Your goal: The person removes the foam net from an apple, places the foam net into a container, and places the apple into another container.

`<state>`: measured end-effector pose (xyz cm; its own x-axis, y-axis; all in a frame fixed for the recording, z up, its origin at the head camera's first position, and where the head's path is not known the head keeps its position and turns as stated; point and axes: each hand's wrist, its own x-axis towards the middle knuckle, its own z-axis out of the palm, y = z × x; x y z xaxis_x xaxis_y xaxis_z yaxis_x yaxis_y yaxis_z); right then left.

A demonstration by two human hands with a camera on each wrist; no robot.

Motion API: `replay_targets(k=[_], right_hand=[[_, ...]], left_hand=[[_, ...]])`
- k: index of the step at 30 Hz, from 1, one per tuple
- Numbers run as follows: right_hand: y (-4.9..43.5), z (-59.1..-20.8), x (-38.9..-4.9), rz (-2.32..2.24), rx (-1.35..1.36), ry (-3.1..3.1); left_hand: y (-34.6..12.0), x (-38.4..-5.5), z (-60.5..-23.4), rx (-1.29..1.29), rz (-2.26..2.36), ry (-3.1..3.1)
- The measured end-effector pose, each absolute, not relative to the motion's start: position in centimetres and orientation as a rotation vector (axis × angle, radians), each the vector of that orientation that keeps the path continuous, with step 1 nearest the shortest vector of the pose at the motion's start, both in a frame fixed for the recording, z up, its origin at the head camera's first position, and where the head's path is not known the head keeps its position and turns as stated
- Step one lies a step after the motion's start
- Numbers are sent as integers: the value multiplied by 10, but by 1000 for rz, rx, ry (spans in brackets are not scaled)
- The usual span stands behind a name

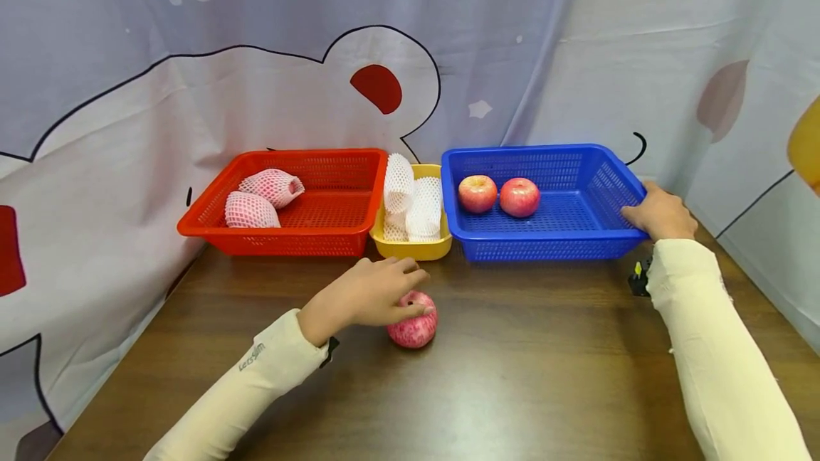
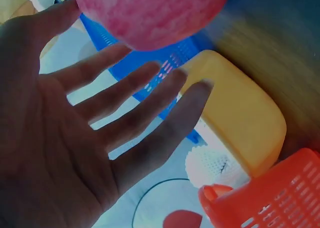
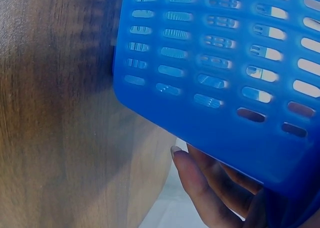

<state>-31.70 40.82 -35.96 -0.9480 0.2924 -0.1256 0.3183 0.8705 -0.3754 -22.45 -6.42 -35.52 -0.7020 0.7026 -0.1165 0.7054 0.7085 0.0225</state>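
Note:
A red apple (image 1: 413, 329) rests on the table in front of the yellow container. My left hand (image 1: 371, 294) reaches over it, thumb by the apple's top. The left wrist view shows that hand (image 2: 100, 123) with fingers spread and the apple (image 2: 150, 13) beside the thumb and fingertips; whether they touch is unclear. My right hand (image 1: 663, 212) grips the right rim of the blue basket (image 1: 544, 235), which holds two bare apples on its left side. In the right wrist view, fingers (image 3: 192, 185) show at the edge of the perforated blue wall (image 3: 190, 118).
At the back left, a red basket (image 1: 288, 232) holds two fruits in foam nets (image 1: 251, 210). Between the baskets stands a yellow container (image 1: 413, 251) with white foam nets (image 1: 425, 208). A printed curtain (image 1: 269, 98) hangs behind the brown table (image 1: 512, 375).

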Motion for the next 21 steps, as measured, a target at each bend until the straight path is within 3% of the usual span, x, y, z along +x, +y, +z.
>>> replay_targets(k=[21], right_hand=[[409,-359,-318,-612,490,2970]], left_hand=[[-51,-226,-377,1233,15,2616]])
